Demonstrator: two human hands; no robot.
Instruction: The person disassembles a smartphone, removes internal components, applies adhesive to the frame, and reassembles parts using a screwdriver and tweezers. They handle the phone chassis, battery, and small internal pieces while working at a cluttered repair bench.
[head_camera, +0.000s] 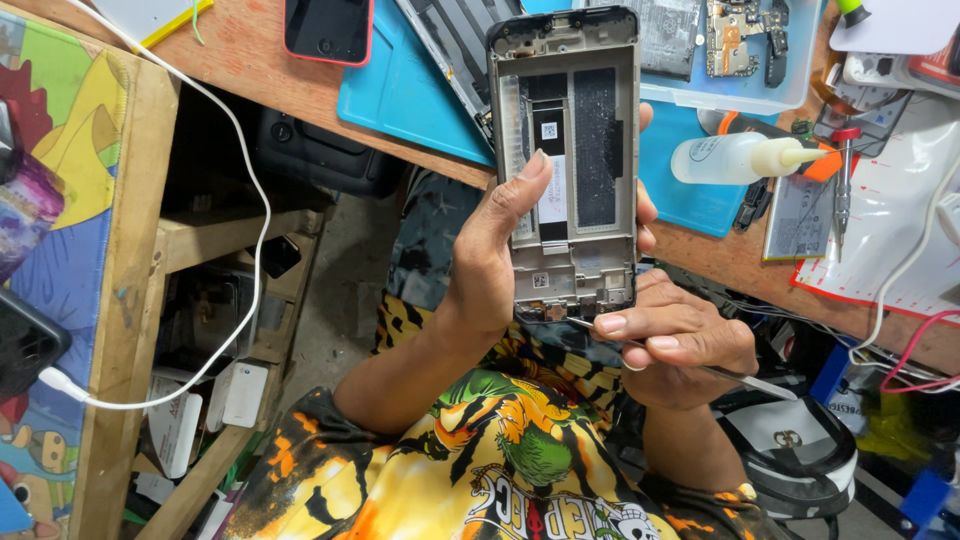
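Left hand grips an opened phone frame upright; right hand pinches tweezers at its base, above a cluttered wooden table with blue mat.

Your left hand held a phone frame of dull grey metal with matt black patches, while your right hand pinched thin, shiny steel tweezers. The bench was worn, rough brown wood under a smooth blue rubbery mat. Near its right edge lay a translucent plastic squeeze bottle.
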